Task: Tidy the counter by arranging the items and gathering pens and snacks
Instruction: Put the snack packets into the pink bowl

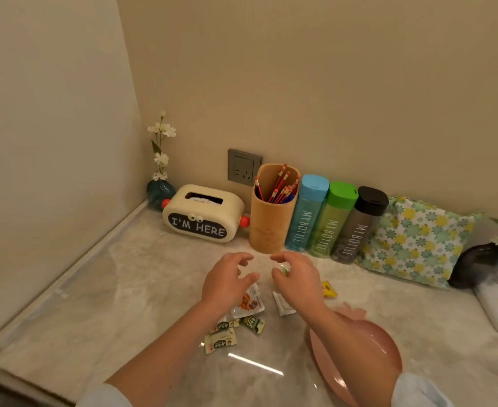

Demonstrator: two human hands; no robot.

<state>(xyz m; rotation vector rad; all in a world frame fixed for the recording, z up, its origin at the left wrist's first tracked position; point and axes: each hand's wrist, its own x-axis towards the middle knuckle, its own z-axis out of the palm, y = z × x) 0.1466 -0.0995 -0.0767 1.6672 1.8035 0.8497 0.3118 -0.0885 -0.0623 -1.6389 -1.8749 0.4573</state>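
- Left hand [227, 277] hovering above the marble counter [101, 289], fingers curled but spread, holding nothing.
- Right hand [296, 276] just beside it, fingers curved loosely; small green-wrapped candy [284, 269] showing at the fingertips, whether pinched or merely lying under them impossible to tell.
- Snacks scattered below and between the hands: orange-printed pouch [249, 304] partly under the left hand, plain white sachet [283, 304], yellow candy [328, 289] to the right, three green-labelled packets [221, 342] nearer the counter's front.
- Probably very light, crinkly film packs; slippery on polished stone, so likely to skate away if pushed rather than lifted.
- Best taken by a crimped end seam or scooped several at once into a cupped palm; soft contents, no fragility to speak of.
- Pink plate [385, 348] under the right forearm, near the snacks: a likely place to gather them.
- Pens [280, 189] already standing in the bamboo holder [268, 221] at the back wall, between the tissue box [203, 212] and the three bottles [324, 218], all lined up touching or nearly so.
- Floral pouch [415, 239] leaning beyond the bottles, well apart from the snacks.
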